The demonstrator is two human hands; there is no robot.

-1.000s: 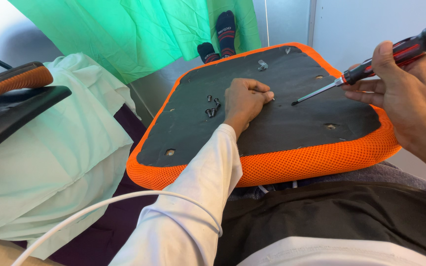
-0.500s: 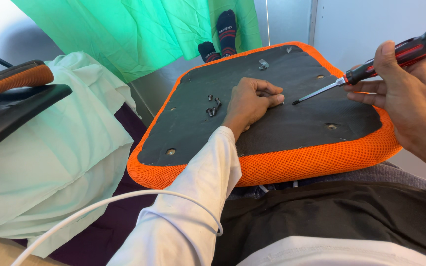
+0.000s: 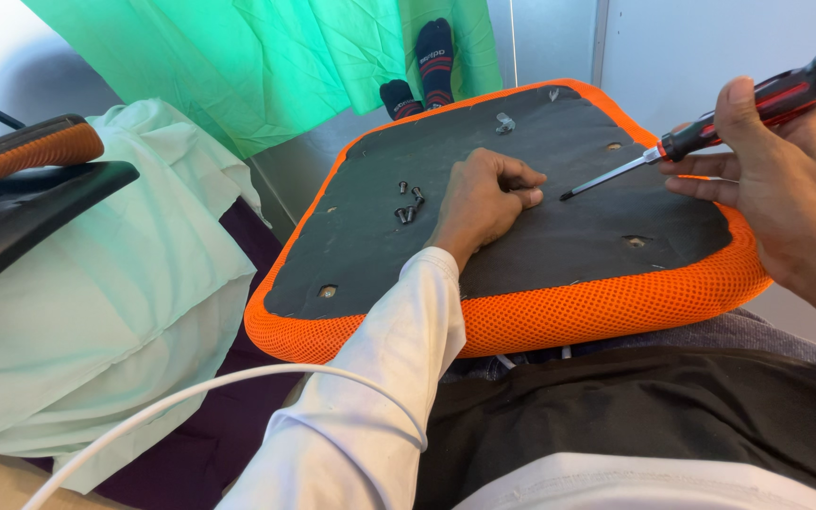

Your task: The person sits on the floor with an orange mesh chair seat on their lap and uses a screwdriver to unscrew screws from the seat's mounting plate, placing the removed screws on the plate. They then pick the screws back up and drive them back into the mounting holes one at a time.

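**Screwdriver over an upturned seat pad**

An orange-mesh seat cushion [image 3: 606, 312] lies underside up, its dark board flat and matte. The left hand [image 3: 484, 198] rests curled on the board, fingertips pinched (contents hidden). Small screws [image 3: 408, 203] lie at its 9 o'clock. The right hand [image 3: 786, 189] grips a red-black screwdriver [image 3: 710, 132], tip just off the left fingers at 3 o'clock.

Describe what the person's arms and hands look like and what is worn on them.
Both hands are bare, with no gloves, rings or watch showing. The left hand comes out of a long white sleeve with a plain cuff at the wrist. The right hand shows only to the wrist; no sleeve is visible on that arm.
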